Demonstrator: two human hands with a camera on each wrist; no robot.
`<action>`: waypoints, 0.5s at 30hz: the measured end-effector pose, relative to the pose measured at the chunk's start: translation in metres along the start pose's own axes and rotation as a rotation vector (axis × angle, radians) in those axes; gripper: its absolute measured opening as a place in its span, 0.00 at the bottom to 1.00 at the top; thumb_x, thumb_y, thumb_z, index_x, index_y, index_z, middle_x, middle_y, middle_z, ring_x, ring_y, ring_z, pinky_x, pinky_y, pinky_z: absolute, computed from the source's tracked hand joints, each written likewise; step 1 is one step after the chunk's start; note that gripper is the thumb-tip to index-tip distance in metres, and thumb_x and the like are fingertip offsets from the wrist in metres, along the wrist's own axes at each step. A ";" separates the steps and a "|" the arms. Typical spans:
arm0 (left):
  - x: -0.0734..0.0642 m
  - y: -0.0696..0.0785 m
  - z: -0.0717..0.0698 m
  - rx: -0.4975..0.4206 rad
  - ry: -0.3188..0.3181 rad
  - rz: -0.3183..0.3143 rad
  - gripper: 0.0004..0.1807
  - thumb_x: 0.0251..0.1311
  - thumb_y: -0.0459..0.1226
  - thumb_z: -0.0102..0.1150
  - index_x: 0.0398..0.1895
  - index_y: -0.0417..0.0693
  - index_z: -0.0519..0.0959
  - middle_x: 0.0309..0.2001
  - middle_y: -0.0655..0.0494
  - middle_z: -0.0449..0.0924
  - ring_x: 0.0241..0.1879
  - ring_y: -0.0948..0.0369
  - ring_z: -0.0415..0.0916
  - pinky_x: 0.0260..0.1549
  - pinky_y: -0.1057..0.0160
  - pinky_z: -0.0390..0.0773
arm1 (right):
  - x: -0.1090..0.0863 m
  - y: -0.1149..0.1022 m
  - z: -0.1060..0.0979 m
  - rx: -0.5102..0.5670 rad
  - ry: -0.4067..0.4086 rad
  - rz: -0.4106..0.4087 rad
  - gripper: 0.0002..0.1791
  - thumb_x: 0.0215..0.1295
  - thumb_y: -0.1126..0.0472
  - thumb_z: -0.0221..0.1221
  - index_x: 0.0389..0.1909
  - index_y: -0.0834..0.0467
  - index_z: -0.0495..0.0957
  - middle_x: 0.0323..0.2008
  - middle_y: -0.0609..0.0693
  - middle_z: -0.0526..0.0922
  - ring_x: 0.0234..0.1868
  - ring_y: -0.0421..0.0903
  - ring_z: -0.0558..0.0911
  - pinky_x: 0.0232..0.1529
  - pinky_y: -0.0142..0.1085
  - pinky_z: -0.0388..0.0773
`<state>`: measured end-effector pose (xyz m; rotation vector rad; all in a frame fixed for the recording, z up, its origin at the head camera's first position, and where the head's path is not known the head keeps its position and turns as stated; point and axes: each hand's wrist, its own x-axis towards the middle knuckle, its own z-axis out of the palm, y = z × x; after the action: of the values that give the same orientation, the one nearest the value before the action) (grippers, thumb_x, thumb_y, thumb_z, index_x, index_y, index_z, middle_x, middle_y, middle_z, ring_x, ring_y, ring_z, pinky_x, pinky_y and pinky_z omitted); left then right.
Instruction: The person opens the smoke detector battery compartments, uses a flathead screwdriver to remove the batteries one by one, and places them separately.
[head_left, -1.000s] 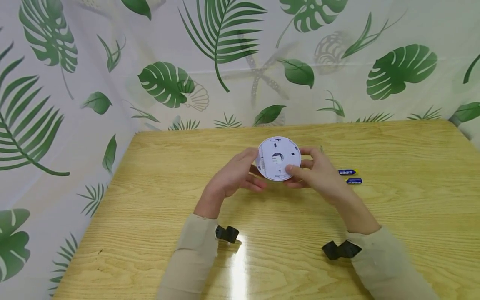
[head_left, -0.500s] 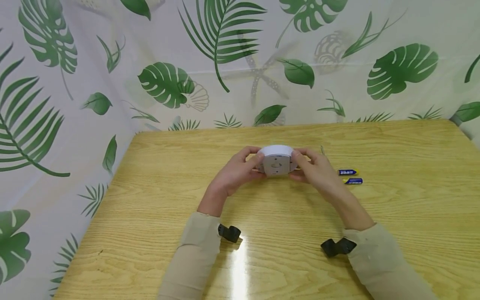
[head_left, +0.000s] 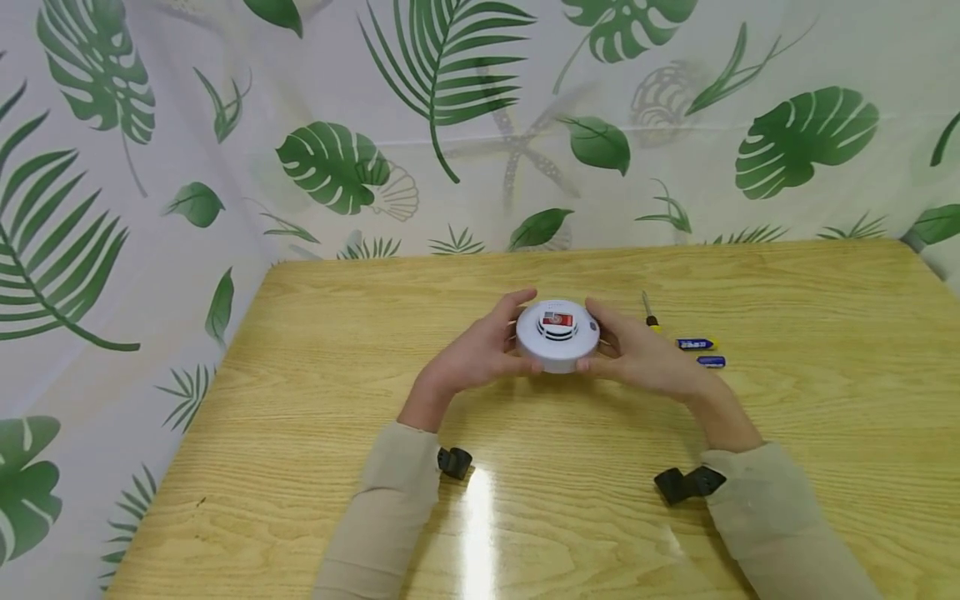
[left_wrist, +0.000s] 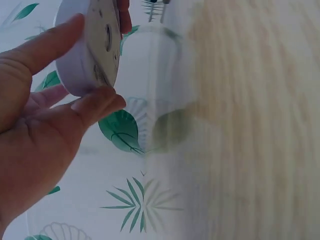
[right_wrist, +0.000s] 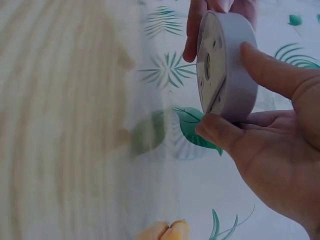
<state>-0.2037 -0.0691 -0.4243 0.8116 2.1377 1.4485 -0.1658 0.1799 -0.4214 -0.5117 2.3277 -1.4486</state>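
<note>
A round white smoke detector [head_left: 542, 343], its vented face with a red label turned up, is held level close over the table between both hands in the head view. My left hand [head_left: 480, 350] grips its left rim, thumb at the near side and fingers round the far side. On the right rim my right hand [head_left: 651, 352] grips it the same way. Both wrist views show the detector's flat underside with a round central hole and small slots; thumb and fingers of the left hand [left_wrist: 45, 110] and the right hand [right_wrist: 275, 135] press its edge.
To the right of the right hand lie a screwdriver [head_left: 651, 318], partly hidden, and two small blue battery-like cylinders with yellow ends, the far one [head_left: 693, 344] and the near one [head_left: 711, 362]. A leaf-print cloth [head_left: 480, 208] hangs behind the wooden table [head_left: 337, 350].
The detector's back faced me a second ago. Both hands have tipped it over so its labelled front faces up, and the fingers have shifted round its rim.
</note>
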 end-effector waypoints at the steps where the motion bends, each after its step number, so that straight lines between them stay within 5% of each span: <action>1: 0.000 0.000 0.001 0.058 0.004 -0.010 0.52 0.57 0.29 0.69 0.78 0.43 0.45 0.72 0.45 0.60 0.71 0.54 0.60 0.69 0.60 0.65 | 0.001 0.000 0.002 -0.047 -0.001 0.000 0.51 0.67 0.64 0.63 0.76 0.71 0.35 0.77 0.68 0.43 0.76 0.61 0.52 0.72 0.48 0.59; 7: 0.004 0.003 0.009 0.303 0.028 -0.058 0.56 0.52 0.30 0.73 0.78 0.41 0.46 0.75 0.45 0.57 0.73 0.55 0.56 0.73 0.60 0.57 | 0.004 -0.004 0.011 -0.247 0.019 0.012 0.54 0.62 0.64 0.68 0.75 0.74 0.39 0.73 0.72 0.52 0.72 0.65 0.59 0.70 0.56 0.63; 15: 0.004 0.005 0.013 0.398 0.010 -0.093 0.55 0.52 0.30 0.74 0.78 0.39 0.47 0.75 0.43 0.57 0.74 0.53 0.55 0.74 0.60 0.54 | 0.004 -0.003 0.013 -0.294 0.024 0.053 0.53 0.62 0.62 0.68 0.75 0.73 0.42 0.73 0.71 0.55 0.72 0.65 0.60 0.71 0.57 0.60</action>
<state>-0.1972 -0.0556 -0.4244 0.8257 2.4752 0.9943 -0.1627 0.1663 -0.4241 -0.5069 2.5680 -1.0987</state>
